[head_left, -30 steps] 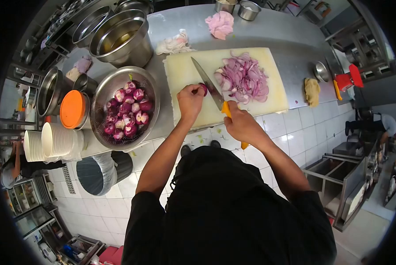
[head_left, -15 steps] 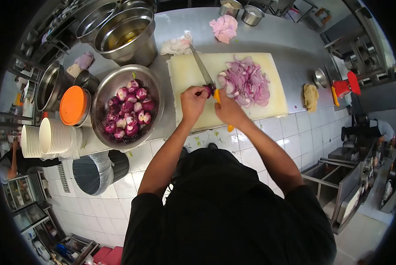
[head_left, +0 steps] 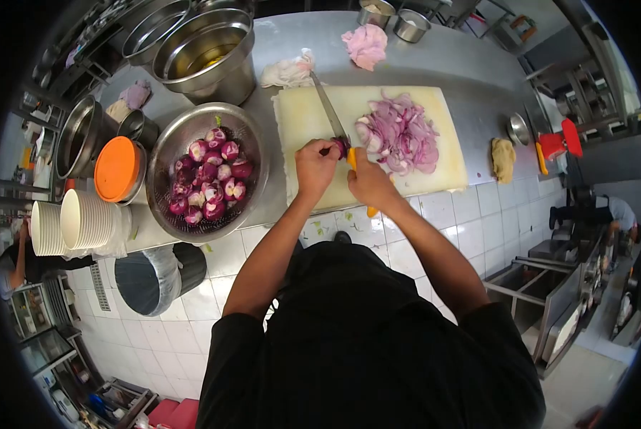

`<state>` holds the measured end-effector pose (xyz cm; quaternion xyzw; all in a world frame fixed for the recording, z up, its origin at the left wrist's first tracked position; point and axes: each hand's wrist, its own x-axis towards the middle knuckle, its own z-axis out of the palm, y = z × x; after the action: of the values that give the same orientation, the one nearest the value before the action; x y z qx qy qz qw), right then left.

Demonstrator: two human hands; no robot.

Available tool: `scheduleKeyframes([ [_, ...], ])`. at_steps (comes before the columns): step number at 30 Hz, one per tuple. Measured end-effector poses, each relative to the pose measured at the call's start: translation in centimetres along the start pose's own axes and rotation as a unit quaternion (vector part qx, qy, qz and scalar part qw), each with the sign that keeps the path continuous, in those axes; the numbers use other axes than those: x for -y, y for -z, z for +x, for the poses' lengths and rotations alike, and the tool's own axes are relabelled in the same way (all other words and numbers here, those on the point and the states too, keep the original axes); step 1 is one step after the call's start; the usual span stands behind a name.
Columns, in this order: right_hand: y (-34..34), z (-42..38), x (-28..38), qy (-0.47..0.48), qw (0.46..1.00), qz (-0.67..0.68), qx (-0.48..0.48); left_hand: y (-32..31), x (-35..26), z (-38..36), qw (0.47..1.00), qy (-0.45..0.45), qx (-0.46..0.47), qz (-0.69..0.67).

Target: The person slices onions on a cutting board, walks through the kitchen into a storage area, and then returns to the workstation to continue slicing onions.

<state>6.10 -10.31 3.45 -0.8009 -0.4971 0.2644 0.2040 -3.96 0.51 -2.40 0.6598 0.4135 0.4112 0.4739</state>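
Note:
On the pale cutting board, my left hand is closed around a red onion, mostly hidden by the fingers. My right hand grips the yellow handle of a long kitchen knife. Its blade points away from me and lies against the onion's right side. Thin slices of red onion form a heap on the board's right half. Left of the board, a perforated metal colander holds several peeled red onions.
Large metal pots stand at the back left. An orange lid and stacked white tubs sit at the left edge. A pink cloth, a yellow cloth and a red device rest on the counter. Another person works far right.
Both hands, the onion and the knife stay in almost the same place. The whole view has shifted very slightly.

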Motion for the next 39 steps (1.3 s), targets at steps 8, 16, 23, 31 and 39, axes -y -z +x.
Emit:
scheduleKeyframes([
  [8,6.1,-5.2,3.9,-0.089,0.989,-0.003,0.115,-0.1,0.2,-0.3,1.000,0.018,0.012,-0.015],
  [16,-0.4,0.2,-0.4,0.004,1.000,0.002,-0.005,-0.2,0.4,-0.3,0.999,0.020,0.007,-0.026],
  [23,7.1,-4.2,5.5,-0.126,0.981,0.041,0.139,0.0,0.1,-0.3,0.999,0.027,0.021,-0.012],
  [31,-0.2,-2.2,1.5,-0.044,0.999,-0.016,0.018,-0.2,0.7,-0.3,1.000,-0.004,0.009,0.002],
  [39,6.5,-2.7,4.9,-0.132,0.980,0.053,0.142,0.1,0.2,-0.5,0.999,0.025,0.023,-0.012],
])
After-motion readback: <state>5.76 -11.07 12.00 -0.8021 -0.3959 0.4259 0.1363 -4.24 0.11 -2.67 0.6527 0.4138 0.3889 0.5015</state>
